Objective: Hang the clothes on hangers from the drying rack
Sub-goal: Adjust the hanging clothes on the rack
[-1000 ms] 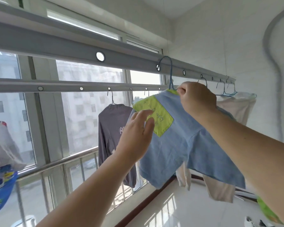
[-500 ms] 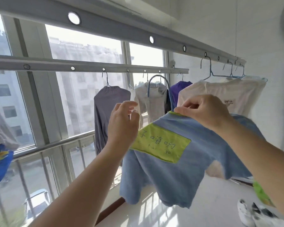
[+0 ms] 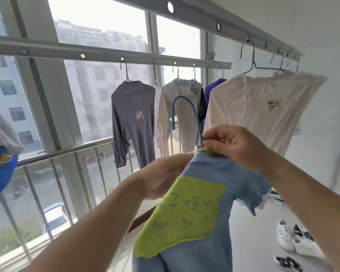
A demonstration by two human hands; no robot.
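The right hand pinches the blue hanger at its neck while the left hand, just below and beside it, grips the blue shirt at the collar, so the loose shirt could slide off if either grip slackens, or the free hook could snag neighbouring clothes.

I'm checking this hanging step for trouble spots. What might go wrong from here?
The blue hanger hook is off the rack rail, held only by the right hand at its base, so it could twist. The blue shirt, steadied by the left hand, might slip off. Rehanging could snag the cream shirt.
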